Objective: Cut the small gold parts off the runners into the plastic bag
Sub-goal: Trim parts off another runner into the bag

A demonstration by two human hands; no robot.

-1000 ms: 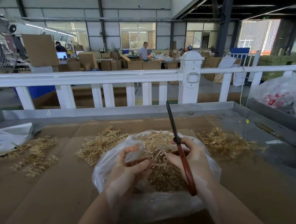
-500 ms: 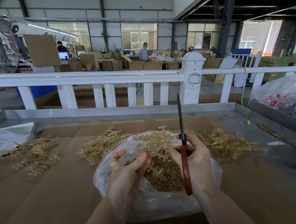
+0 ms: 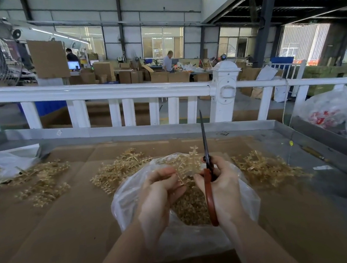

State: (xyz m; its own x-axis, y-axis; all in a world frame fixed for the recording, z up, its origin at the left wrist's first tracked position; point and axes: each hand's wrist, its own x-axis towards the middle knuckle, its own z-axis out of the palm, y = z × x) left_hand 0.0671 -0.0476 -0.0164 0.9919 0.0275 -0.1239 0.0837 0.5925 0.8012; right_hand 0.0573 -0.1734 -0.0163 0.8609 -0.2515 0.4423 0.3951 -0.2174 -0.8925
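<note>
My right hand (image 3: 221, 188) has its grip clenched round the red handles of the scissors (image 3: 208, 177), blades together and pointing to 12 o'clock. My left hand (image 3: 160, 195) pinches a gold runner (image 3: 186, 166) just beside the blades, over the open plastic bag (image 3: 192, 238), which holds a heap of cut gold parts (image 3: 190, 206). More runners lie in piles (image 3: 119, 172) on the cardboard-covered surface (image 3: 51, 240) at 10, 11 and 2 o'clock. A white railing (image 3: 100, 92) runs beyond.
</note>
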